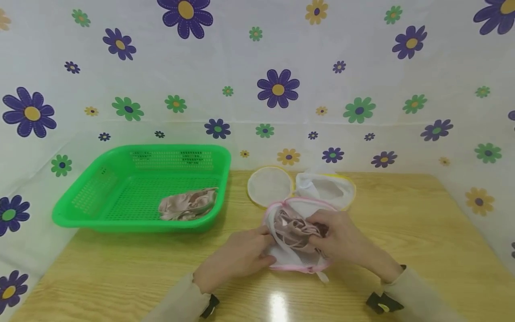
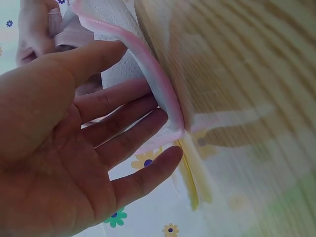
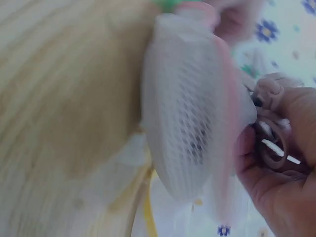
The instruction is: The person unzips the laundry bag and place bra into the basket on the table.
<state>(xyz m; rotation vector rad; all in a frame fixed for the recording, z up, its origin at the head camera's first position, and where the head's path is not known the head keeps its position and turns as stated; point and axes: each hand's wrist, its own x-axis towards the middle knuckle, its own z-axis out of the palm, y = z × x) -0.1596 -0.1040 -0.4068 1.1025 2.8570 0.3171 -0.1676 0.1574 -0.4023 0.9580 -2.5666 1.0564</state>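
A white mesh laundry bag (image 1: 287, 259) with pink trim lies unzipped on the wooden table. My left hand (image 1: 245, 252) holds its left edge; in the left wrist view, the thumb and fingertips meet the pink rim (image 2: 165, 94). Bunched in the bag's mouth is a mauve satin garment (image 1: 291, 230) with thin straps. My right hand (image 1: 342, 235) grips this garment at the right side of the opening. Seen from the right wrist, the garment (image 3: 276, 143) shows as shiny folds between thumb and fingers, beside the bulging mesh wall (image 3: 182, 103).
On the left stands a green plastic basket (image 1: 145, 226) with another mauve satin garment (image 1: 189, 205) in its right corner. Behind the bag sits an open yellow-trimmed mesh bag (image 1: 323, 190), its round lid (image 1: 270, 185) folded out. A flower-print cloth (image 1: 241, 58) hangs behind the table (image 1: 402, 214).
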